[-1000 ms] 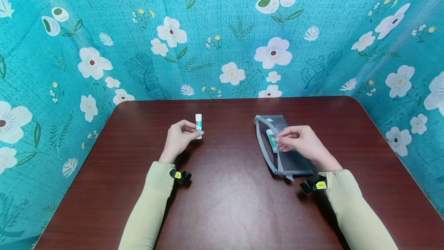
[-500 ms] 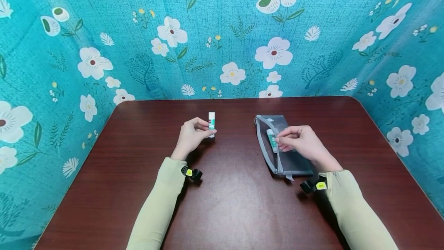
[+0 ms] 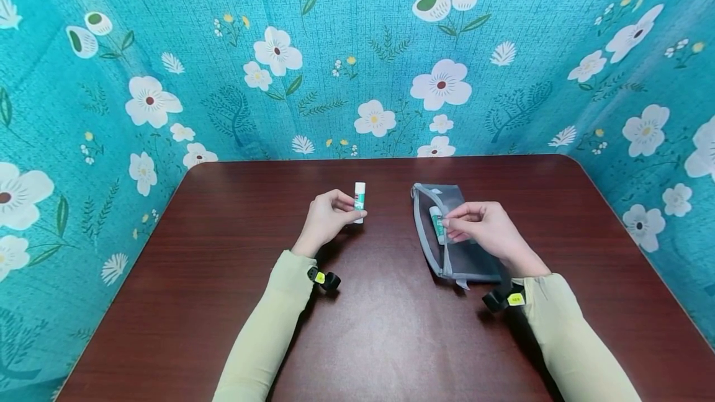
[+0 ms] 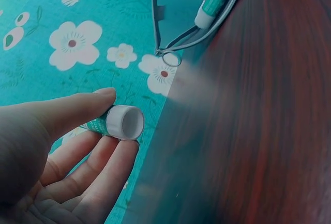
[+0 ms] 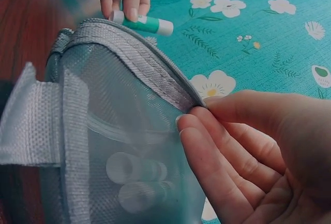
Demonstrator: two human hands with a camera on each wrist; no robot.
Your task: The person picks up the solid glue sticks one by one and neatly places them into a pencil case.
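In the head view my left hand (image 3: 324,221) pinches a white-capped green glue stick (image 3: 359,194) between thumb and fingers, holding it upright left of the pouch. The left wrist view shows one round white end of this glue stick (image 4: 126,122) beyond the fingertips. My right hand (image 3: 491,232) pinches the zipper edge of a grey mesh pouch (image 3: 469,265) and holds its mouth apart. Through the mesh in the right wrist view show two glue sticks, an upper glue stick (image 5: 135,168) and a lower glue stick (image 5: 144,195).
The pouch lies on a dark red-brown wooden table (image 3: 368,340). A blue floral curtain (image 3: 346,79) hangs behind the table and along both sides. A fabric tab (image 5: 31,120) sticks out from the pouch's near end.
My left hand has moved right with the glue stick, closer to the pouch. The right hand stays at the pouch edge, and the pouch's near end has shifted slightly left.
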